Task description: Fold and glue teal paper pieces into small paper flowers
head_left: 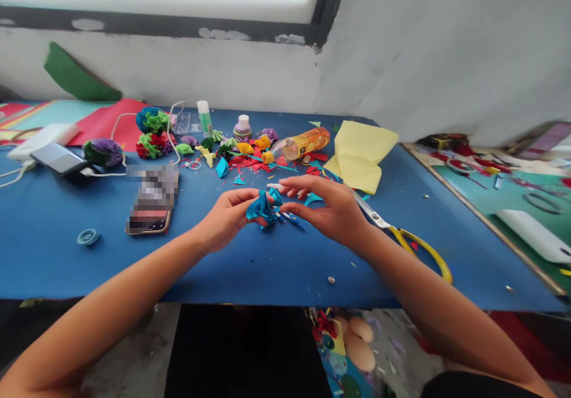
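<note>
The left hand point(227, 216) held the blue paper point(263, 206), a crumpled piece, above the middle of the surface point(232, 273), set back from its front edge; its grip pinched the paper between thumb and fingers. The right hand point(328, 207) was positioned opposite, its grip spread, thumb and forefinger apart, with the tips close to the paper; contact could not be determined. Scissors point(379, 219) with yellow handles lay beside the right forearm, handles directed toward the front right corner. A yellow sheet point(363, 154) lay near the back right corner. To its left, an orange-labelled bottle point(307, 143) lay on its side next to red and blue scraps point(254, 163). A glue stick point(204, 118) stood upright near the back edge. A phone point(154, 201) lay left of the left hand, and a round cap point(88, 237) rested nearer the left front corner.
</note>
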`<control>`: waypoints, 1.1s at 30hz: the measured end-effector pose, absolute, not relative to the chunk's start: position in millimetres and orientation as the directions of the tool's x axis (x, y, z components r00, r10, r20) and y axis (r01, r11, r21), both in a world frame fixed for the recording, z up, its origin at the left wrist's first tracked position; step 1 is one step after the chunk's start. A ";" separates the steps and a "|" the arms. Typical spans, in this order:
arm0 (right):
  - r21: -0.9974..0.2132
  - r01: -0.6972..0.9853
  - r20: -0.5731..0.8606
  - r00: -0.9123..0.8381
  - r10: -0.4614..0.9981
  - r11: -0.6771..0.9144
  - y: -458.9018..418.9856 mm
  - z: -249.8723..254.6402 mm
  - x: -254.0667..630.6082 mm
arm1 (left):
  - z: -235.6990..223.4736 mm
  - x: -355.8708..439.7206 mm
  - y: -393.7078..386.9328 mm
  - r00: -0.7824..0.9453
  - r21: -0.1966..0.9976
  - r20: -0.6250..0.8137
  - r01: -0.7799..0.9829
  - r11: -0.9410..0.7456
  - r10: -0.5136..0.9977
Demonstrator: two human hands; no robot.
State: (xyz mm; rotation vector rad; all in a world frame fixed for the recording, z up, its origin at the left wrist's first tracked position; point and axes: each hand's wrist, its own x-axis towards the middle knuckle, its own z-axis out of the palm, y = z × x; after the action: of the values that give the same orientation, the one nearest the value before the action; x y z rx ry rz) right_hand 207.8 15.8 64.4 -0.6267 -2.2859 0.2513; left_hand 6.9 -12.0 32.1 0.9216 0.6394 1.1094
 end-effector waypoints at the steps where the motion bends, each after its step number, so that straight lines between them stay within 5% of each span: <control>1: -0.398 0.321 0.627 -0.589 0.510 0.860 16.8 62.6 208.6 | 32.9 6.4 -12.1 0.369 0.842 -0.005 -0.500 0.203 0.929; 6: -0.330 0.215 0.702 -0.595 0.391 0.919 15.8 54.1 210.7 | 33.6 6.5 -12.7 0.515 0.769 -0.053 -0.526 0.364 0.856; 14: -0.461 0.157 0.691 -0.554 0.464 0.873 5.5 49.9 207.6 | 30.1 7.3 -12.4 0.575 0.779 -0.058 -0.485 0.397 0.816; 33: -0.398 0.147 0.751 -0.515 0.413 0.906 1.2 50.3 207.5 | 30.2 3.0 -11.2 0.505 0.858 -0.009 -0.440 0.266 0.863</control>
State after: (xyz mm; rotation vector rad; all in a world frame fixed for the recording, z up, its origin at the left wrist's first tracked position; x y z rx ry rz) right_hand 207.5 1.2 50.3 -0.4004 -2.1085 0.3520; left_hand 3.0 -11.2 30.2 0.9287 0.5424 0.9401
